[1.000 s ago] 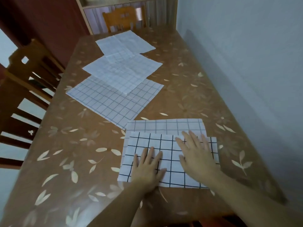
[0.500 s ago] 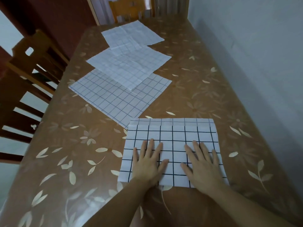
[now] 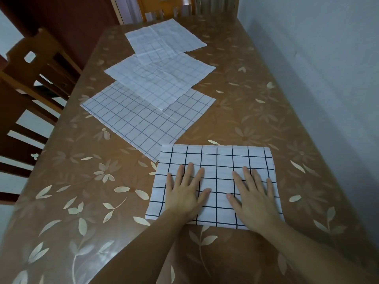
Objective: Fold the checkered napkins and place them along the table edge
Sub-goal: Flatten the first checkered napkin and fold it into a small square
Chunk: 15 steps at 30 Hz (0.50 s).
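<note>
brown and glossy, the table (image 3: 256, 119) carried a print of pale leaves and flowers and ran away from the camera with its right side against a pale wall (image 3: 328, 58). wooden chairs stood along its left side (image 3: 30, 78) and another at its far end (image 3: 164, 7).

from the head view, the bold-checked napkin (image 3: 217, 160), white with dark grid lines, lay flat near the table's near edge, a little right of centre, its far edge showing a second layer just beneath. the left hand (image 3: 184, 195) rested palm down on its left half with the fingers straight and spread, holding nothing. the right hand (image 3: 252, 197) lay the same way on the right half, fingers straight and slightly fanned, pressing the cloth flat. the two hands were near each other but apart, thumbs pointing inward.

beyond it three more napkins lay unfolded in a diagonal row toward the far end. the nearest napkin (image 3: 133, 119), with thin blue lines, had its near corner just beside the bold-checked one; whether they touched could not be told. the middle napkin (image 3: 160, 78) overlapped its far part, and the far napkin (image 3: 164, 35), creased, overlapped the middle one.
</note>
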### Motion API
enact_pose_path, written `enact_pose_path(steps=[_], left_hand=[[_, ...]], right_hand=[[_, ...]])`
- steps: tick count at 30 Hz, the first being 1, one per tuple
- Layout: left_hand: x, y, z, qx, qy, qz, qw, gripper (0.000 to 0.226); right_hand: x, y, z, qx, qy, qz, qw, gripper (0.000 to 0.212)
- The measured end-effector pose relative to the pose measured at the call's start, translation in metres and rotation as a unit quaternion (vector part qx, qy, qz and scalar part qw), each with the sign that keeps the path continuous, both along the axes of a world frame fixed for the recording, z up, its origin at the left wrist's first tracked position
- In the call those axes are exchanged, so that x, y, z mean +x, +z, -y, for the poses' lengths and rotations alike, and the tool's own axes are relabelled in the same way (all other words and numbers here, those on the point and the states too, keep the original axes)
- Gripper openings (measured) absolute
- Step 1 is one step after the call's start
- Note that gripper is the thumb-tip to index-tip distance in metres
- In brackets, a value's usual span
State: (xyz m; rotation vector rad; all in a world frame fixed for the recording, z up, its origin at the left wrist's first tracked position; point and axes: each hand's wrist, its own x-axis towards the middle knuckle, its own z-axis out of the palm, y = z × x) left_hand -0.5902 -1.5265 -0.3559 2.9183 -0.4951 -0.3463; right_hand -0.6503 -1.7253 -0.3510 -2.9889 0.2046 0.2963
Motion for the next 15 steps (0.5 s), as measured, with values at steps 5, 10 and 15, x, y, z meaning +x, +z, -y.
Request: enact_pose_path(steps=[5, 10, 15], left_hand=[[0.0107, 0.0002, 0.0073, -0.004, 0.005, -0.003, 1.000, 0.065], [0.0095, -0.0027, 0.0076, -0.013, 0.015, 0.010, 1.000, 0.064], [0.0077, -0.0011, 0.0078, -0.009, 0.028, 0.004, 1.000, 0.064]], right_hand=[[0.0090, 0.0017, 0.0063, -0.004, 0.000, -0.013, 1.000, 0.081], [0.0105, 0.0008, 0.0083, -0.002, 0.006, -0.012, 1.000, 0.080], [0.0114, -0.0020, 0.0100, 0.008, 0.011, -0.001, 1.000, 0.083]])
